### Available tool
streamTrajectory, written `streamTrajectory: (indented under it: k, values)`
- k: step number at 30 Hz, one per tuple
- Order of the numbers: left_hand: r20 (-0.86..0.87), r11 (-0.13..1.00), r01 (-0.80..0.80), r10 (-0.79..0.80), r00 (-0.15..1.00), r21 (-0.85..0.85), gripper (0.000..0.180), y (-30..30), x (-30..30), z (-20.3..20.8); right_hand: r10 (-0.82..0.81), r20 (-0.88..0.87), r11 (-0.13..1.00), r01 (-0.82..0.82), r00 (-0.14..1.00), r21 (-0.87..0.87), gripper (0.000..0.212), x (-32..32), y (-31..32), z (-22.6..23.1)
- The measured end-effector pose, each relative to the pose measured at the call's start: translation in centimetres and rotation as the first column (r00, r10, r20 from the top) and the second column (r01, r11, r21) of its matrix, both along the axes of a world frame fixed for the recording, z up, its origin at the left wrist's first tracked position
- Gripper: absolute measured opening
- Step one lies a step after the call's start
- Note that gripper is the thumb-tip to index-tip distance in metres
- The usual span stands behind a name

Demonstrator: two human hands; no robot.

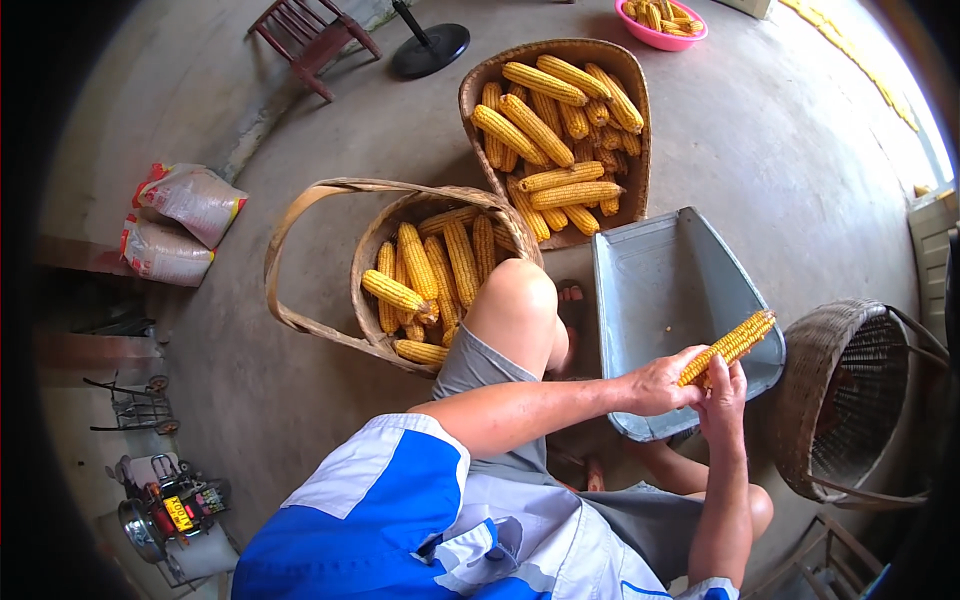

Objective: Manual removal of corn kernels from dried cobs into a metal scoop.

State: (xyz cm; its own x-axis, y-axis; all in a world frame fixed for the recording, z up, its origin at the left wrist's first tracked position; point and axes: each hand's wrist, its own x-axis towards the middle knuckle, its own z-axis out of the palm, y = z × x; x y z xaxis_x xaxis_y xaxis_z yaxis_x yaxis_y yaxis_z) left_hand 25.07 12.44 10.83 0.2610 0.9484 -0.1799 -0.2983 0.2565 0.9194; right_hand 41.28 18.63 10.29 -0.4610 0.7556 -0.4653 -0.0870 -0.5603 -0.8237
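Both my hands are closed around one ear of dried yellow corn, held tilted above the right side of a grey metal tub. My left hand grips its lower end from the left. Just beside it, my right hand presses against the same end from below, its fingers partly hidden. The kernels on the visible part of the ear look whole. A few small specks lie on the tub's floor.
By my left knee stands a handled basket of corn ears. Beyond it, a larger woven basket holds many more. At the right, another wicker basket lies tipped. Farther off are a pink basin, a wooden chair and sacks.
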Motion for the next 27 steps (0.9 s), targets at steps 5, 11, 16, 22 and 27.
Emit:
streamTrajectory:
  k: [5, 11, 16, 22, 27]
  values:
    - [0.075, 0.999, -0.026, 0.024, 0.997, 0.026, 0.067, -0.2, 0.6, -0.3, -0.010, -0.035, 0.999, 0.011, 0.999, 0.031, 0.036, 0.2, -0.2, 0.1]
    - [0.064, 0.999, -0.015, 0.018, 0.998, -0.051, 0.063, 0.1, 0.0, 0.3, 0.063, -0.086, 0.998, -0.064, 0.994, 0.000, 0.032, 0.1, 0.1, 2.0]
    - [-0.102, 0.996, -0.072, 0.077, 0.992, 0.051, 0.061, -0.1, 0.4, -0.1, -0.084, -0.095, 0.994, 0.077, 0.992, -0.074, 0.026, -0.4, 0.1, 1.1]
    - [-0.383, 0.994, -0.061, 0.024, 0.923, -0.086, 0.039, -0.2, 0.5, -0.3, -0.019, 0.058, 0.998, 0.022, 0.998, -0.059, 0.022, -0.7, -0.1, 0.9]
    - [-0.342, 0.997, -0.056, 0.033, 0.939, -0.058, 0.037, -0.8, 0.5, -0.2, 0.060, 0.044, 0.998, -0.059, 0.997, -0.020, 0.019, -0.5, -0.2, 0.4]
